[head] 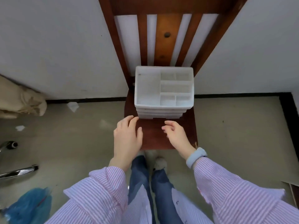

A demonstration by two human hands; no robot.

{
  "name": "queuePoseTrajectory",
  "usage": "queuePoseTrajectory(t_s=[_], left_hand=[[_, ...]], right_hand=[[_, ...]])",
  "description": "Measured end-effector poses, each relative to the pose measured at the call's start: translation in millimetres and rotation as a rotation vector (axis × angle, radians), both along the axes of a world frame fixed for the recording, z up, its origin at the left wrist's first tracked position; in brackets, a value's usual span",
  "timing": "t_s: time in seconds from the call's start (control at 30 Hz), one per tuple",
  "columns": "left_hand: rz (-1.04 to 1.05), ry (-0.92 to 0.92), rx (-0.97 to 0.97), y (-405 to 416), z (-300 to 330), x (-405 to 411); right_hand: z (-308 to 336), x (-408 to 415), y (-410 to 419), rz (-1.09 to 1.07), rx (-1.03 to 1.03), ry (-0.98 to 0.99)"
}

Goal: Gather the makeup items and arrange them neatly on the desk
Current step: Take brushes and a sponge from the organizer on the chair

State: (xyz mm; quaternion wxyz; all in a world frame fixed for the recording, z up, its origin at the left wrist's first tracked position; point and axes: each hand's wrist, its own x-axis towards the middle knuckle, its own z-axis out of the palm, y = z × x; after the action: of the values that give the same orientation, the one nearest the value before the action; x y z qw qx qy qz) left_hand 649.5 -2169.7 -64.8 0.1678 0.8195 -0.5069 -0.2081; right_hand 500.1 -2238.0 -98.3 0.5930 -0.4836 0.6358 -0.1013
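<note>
Both hands hover with fingers relaxed and holding nothing — left hand (127,139) and right hand (176,136) over the front of a wooden chair seat (153,136). Just beyond the fingertips stands a white organizer (164,92), upright, compartments facing up, drawer fronts toward the hands. Farther out — white wall (56,46), grey floor (234,126) with paper scraps (73,106).

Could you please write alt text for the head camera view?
Two open hands, left hand and right hand, reach toward a white compartmented organizer on a wooden chair against a white wall. Its compartments look empty.
</note>
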Motion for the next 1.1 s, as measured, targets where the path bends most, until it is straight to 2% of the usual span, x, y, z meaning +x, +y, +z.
queuePoseTrajectory(t_s=[0.07,0.2,0.33,0.4,0.53,0.73,0.93,1.1], left_hand=[[-0.046,-0.027,-0.002,-21.9,-23.7,5.2],[-0.175,-0.052,0.039,-48.2,-65.5,13.7],[-0.261,-0.066,0.068,-52.6,-88.4,23.4],[-0.284,-0.042,0.058,-52.3,-91.2,27.5],[-0.293,0.031,0.051,-53.4,-91.4,32.2],[-0.281,0.058,0.066,-55.0,-89.7,30.2],[-0.272,-0.003,0.053,-52.2,-84.4,27.5],[-0.308,-0.113,-0.106,-37.1,-82.0,16.6]], right_hand=[[-27.8,10.1,-16.7,-0.245,0.156,-0.100],[-71.5,24.0,-44.5,-0.426,0.190,-0.150],[-87.3,36.3,-63.5,-0.868,0.413,-0.545],[-90.1,37.9,-64.6,-0.967,0.463,-0.646],[-89.1,33.3,-49.0,-0.965,0.495,-0.710],[-86.0,8.6,0.5,-0.956,0.536,-0.627],[-84.4,-8.6,36.7,-0.946,0.565,-0.586],[-86.2,-7.8,32.9,-0.900,0.568,-0.555]])
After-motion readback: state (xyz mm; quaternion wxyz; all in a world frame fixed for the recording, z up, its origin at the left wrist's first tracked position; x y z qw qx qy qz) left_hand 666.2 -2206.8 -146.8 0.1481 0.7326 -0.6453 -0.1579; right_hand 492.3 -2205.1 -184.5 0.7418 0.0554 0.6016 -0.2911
